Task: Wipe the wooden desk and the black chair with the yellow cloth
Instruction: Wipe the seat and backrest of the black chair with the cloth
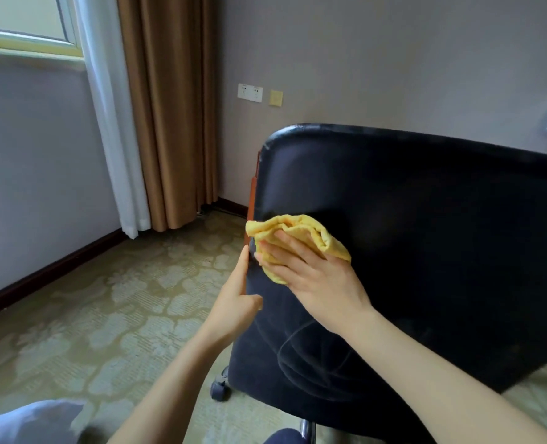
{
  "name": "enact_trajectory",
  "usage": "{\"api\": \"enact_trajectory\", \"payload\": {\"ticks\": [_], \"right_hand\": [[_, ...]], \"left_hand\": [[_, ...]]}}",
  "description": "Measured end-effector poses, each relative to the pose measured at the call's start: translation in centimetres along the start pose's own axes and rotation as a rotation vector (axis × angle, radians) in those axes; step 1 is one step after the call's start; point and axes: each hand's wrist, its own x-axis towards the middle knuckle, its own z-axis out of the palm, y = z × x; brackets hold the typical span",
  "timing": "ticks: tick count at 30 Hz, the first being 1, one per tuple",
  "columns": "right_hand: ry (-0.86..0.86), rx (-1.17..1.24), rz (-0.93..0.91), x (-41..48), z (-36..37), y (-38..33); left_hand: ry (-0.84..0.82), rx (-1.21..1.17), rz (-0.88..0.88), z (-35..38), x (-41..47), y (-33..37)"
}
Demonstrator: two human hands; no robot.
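Observation:
The black chair (425,251) fills the right half of the view, its padded back facing me. A crumpled yellow cloth (301,233) lies against the left part of that back. My right hand (310,274) presses flat on the cloth with straight, spread fingers. My left hand (238,302) holds the chair back's left edge, thumb on the near face and the other fingers hidden behind the edge. A strip of the wooden desk (252,200) shows just behind the chair's left edge; the rest of it is hidden.
Patterned green carpet (105,315) spreads to the left. A brown curtain (169,107) and a white sheer hang in the corner by the window. Wall sockets (250,92) sit on the far wall. A chair caster (219,384) stands on the floor below my left arm.

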Motion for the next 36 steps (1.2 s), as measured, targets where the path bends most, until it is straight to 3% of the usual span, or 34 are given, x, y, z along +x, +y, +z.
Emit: {"api": "enact_trajectory", "payload": {"ticks": [4, 9, 17, 25, 31, 36], "right_hand": [[0.042, 0.100, -0.053, -4.3, 1.0, 1.4], [0.092, 0.173, 0.011, -6.6, -0.5, 4.9], [0.212, -0.070, 0.062, -1.9, -6.5, 9.7], [0.171, -0.020, 0.259, 4.8, -7.7, 4.3], [0.019, -0.065, 0.164, 3.7, -3.4, -1.4], [-0.016, 0.009, 0.093, 1.5, -0.7, -4.6]], "left_hand": [[0.024, -0.018, -0.059, 0.0, 0.0, 0.8], [-0.016, 0.017, -0.078, 0.0, -0.9, 0.6], [-0.058, -0.010, -0.040, 0.5, -2.6, 0.2], [-0.059, -0.058, -0.036, 0.2, -3.0, -0.1], [-0.064, -0.193, -0.041, 0.0, -2.5, -1.8], [0.005, -0.122, -0.061, -0.2, -2.6, -2.2]]}}
